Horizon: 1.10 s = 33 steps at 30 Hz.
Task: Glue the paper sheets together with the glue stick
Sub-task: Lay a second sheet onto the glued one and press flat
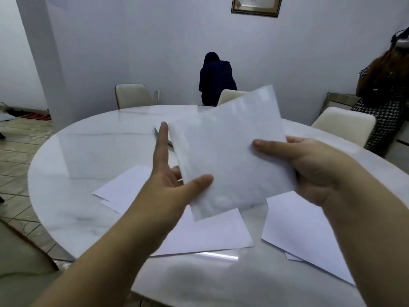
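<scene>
Held above the worktop [93, 151]: one white sheet [228, 151], tilted, slightly blurred, thin enough to look faintly translucent. Pinched at its right edge by the right hand [309, 169], thumb on top, other fingers curled behind. Gripped at its lower left corner by the left hand [174, 173], thumb on the near face, forefinger straight along the left edge, a ring just visible on a finger behind. Hands apart, one at each side of the sheet.

Below, flat on the worktop: more white papers [210, 233], overlapping in a loose pile at the middle, partly hidden by the raised sheet and the left forearm. Another stack [305, 235] to the right, well apart from the first, partly covered by the right forearm. No glue stick to be made out.

Round worktop, glossy, pale marble pattern with grey veins. Small pale round object [158, 129] behind the left forefinger, mostly hidden.

Around: cream chairs [132, 96] at the far rim, a dark garment [215, 78] draped over one, a person [385, 96] in a houndstooth dress at right, a framed picture [256, 5] on the plain wall, tiled floor [17, 138] at left.
</scene>
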Tool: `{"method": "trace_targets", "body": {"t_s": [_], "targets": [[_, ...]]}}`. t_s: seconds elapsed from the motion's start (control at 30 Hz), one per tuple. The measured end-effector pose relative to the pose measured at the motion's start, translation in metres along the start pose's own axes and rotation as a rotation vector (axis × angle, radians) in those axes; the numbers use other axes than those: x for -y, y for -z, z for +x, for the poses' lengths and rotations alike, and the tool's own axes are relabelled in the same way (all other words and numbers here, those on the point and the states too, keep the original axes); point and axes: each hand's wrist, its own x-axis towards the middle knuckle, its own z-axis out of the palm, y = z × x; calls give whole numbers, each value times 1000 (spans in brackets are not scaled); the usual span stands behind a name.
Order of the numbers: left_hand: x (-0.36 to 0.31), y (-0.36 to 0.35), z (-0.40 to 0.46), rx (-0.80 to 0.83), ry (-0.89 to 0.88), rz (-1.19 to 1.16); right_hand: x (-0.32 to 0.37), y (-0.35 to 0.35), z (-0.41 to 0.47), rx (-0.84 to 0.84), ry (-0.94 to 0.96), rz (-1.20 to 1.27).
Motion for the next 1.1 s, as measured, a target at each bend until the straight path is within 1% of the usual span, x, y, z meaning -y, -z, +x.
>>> {"method": "trace_targets", "body": {"t_s": [0.1, 0.17, 0.23, 0.3, 0.4, 0.47, 0.6, 0.73, 0.8, 0.93, 1.1], "targets": [[0, 24, 2, -144, 30, 91, -13, -3, 1, 6, 2, 61], [3, 43, 3, -201, 67, 184, -27, 3, 5, -65, -3, 54], [5, 56, 2, -230, 98, 302, -44, 6, 12, -134, -26, -21], [12, 63, 1, -248, 136, 408, -63, 5, 16, -137, -52, -150], [23, 68, -2, -228, 185, 526, -81, 4, 18, -96, -79, -349], [28, 70, -3, -210, 207, 575, -89, 5, 19, -55, -124, -413], [40, 76, -5, -168, 214, 640, -100, 7, 20, -24, -171, -418], [45, 79, -7, -141, 144, 755, -107, 12, 22, 17, -161, -377], [45, 79, -8, -136, 108, 811, -108, 14, 21, 34, -149, -407], [48, 82, -8, -113, 66, 885, -108, 15, 20, 56, -118, -548], [53, 87, -7, -86, 29, 941, -109, 14, 20, 60, -102, -588]]}}
